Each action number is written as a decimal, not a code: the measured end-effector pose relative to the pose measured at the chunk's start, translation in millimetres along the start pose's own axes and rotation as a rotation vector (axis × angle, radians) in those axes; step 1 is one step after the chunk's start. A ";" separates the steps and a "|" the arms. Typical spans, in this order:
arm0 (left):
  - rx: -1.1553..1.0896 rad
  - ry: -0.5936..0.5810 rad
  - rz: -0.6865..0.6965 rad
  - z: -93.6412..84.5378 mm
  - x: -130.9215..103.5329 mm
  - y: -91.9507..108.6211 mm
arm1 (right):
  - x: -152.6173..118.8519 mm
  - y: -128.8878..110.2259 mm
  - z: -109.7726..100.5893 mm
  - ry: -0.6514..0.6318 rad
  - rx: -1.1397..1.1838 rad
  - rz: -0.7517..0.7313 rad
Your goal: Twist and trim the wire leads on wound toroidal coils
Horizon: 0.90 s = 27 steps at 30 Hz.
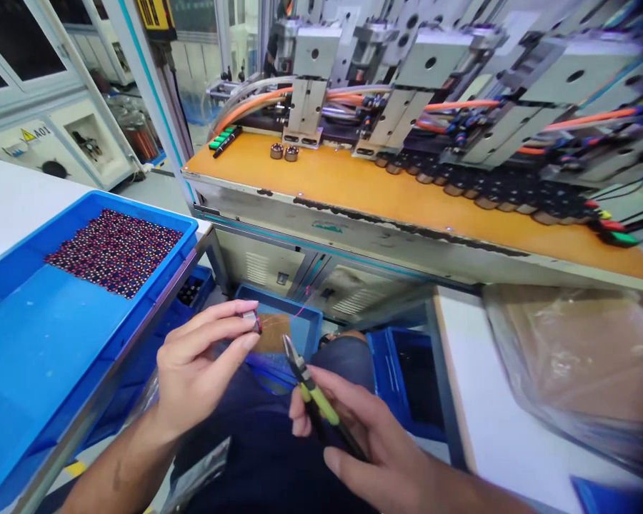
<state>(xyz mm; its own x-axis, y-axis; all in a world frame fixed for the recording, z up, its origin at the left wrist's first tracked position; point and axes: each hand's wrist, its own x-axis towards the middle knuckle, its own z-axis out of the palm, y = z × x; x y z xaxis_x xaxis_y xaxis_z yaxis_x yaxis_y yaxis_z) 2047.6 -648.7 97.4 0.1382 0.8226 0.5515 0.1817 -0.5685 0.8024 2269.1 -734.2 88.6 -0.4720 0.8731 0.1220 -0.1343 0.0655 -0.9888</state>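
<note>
My left hand pinches a small metal part between thumb and fingertips. Thin reddish wires trail from that part toward the right. In my right hand is a pair of cutting pliers with green and black handles. Their jaws point up and left, a short way from the metal part and apart from it. Both hands are above my lap, with a blue bin beyond them.
At the left, a blue tray holds many small dark parts. A machine bench with an orange top runs across the front, carrying dark round pieces. Plastic-wrapped cardboard lies on the white right-hand table.
</note>
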 end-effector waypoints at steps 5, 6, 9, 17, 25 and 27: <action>0.005 -0.016 0.010 -1.2 -2.0 -0.4 | 15.3 -0.1 -1.1 -0.051 0.092 0.037; 0.007 -0.020 0.010 -1.9 -2.3 -0.2 | 17.0 -1.1 -0.9 -0.056 0.095 0.026; 0.006 -0.038 0.005 -3.8 -3.4 0.7 | 20.2 -3.9 0.6 -0.051 0.093 0.013; -0.006 -0.046 0.005 -4.2 -4.6 0.4 | 24.8 -11.1 4.4 0.010 0.084 0.043; -0.005 -0.049 0.004 -1.8 -3.7 0.9 | 23.6 -7.3 3.3 0.049 0.005 0.182; -0.015 -0.057 0.002 -2.8 -3.9 0.1 | 24.5 -6.5 1.9 0.099 0.014 0.252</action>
<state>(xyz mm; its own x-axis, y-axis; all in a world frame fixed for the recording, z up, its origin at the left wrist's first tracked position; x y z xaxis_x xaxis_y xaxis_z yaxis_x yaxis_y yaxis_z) 2044.4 -651.9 95.9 0.1940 0.8195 0.5393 0.1667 -0.5693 0.8050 2256.8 -714.1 98.2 -0.4042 0.9042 -0.1378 -0.0355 -0.1661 -0.9855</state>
